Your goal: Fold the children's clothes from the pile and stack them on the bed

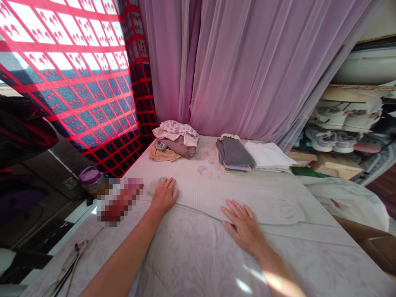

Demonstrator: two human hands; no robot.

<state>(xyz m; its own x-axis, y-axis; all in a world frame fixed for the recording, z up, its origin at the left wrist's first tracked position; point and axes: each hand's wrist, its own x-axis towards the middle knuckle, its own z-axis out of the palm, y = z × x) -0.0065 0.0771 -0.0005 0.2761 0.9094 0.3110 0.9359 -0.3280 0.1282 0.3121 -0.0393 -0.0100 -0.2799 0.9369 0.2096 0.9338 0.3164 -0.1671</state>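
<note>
Two bare hands are in your view, both open and pinching nothing: your left hand [163, 196] lies palm-down with its fingers spread on the left end of a ribbed cream cloth [235, 202], and your right hand [243, 225] lies flat with its fingers spread across the cloth's near edge, its heel on the sheet below. That cloth is spread out flat in front of you, between the two hands and running off to the right, with a rounded, gathered end; you can't tell from here whether it is a towel or a garment. It rests on a bed covered with a lilac floral sheet [192, 264]. Beyond your hands, toward the far edge of the bed, sit a loose heap of crumpled clothes [175, 142] and, to its right, a folded stack topped with grey fabric [233, 152], just beside a folded white stack [267, 156]. Behind them hangs a sheer lilac curtain [247, 62] — a red-and-blue patterned curtain [74, 82] covers the window on the left. Past the bed's left edge stands a purple-lidded container [89, 175], next to a pixelated, blurred object [119, 200]. On the right, white sneakers [321, 138] sit on a shelf above a cardboard box [334, 165].
</note>
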